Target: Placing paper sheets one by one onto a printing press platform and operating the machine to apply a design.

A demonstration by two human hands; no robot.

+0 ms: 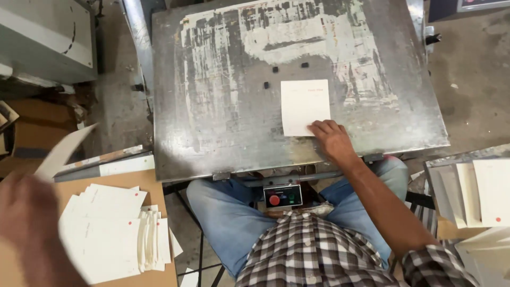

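My right hand rests on the lower right corner of a cream card that lies flat on the worn metal plate of a press. Three small black stops sit just above and left of the card. My left hand is blurred at the lower left and holds another cream card tilted up in the air. Below it lies a stack of cream cards with a small red dot, on a brown board.
A control box with a red button hangs under the plate's front edge, above my lap. More cream cards stand in a holder at the right. A grey machine housing and cardboard lie at the left. Bare concrete floor surrounds the press.
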